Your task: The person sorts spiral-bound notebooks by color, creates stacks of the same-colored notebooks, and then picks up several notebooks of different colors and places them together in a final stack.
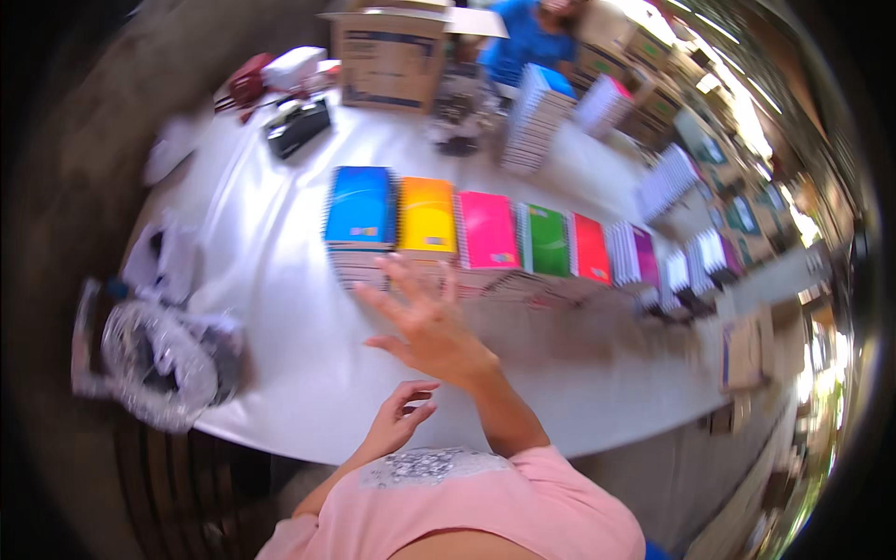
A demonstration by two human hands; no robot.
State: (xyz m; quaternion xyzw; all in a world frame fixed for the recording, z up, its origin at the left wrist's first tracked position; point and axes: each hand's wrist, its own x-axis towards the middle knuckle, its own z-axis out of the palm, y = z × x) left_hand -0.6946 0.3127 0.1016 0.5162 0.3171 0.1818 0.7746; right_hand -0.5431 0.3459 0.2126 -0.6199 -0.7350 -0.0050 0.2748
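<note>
My right hand (425,322) reaches forward over the white-covered table with fingers spread and nothing in it. Its fingertips are nearest the front of the stack topped by a yellow spiral notebook (427,215); I cannot tell whether they touch. To the left is a stack with a blue notebook (360,205) on top. Rightward in the same row, stacks show a pink notebook (487,231), a green notebook (544,241), a red notebook (589,249) and a purple notebook (644,254). My left hand (399,418) hovers near my chest, its fingers loosely bent, apart and holding nothing visible.
A cardboard box (390,61) stands at the far side, near a person in blue (527,42). Taller notebook stacks (537,121) rise at the back right. Clear plastic wrap (159,364) lies at the left edge, and a black object (297,126) sits at far left.
</note>
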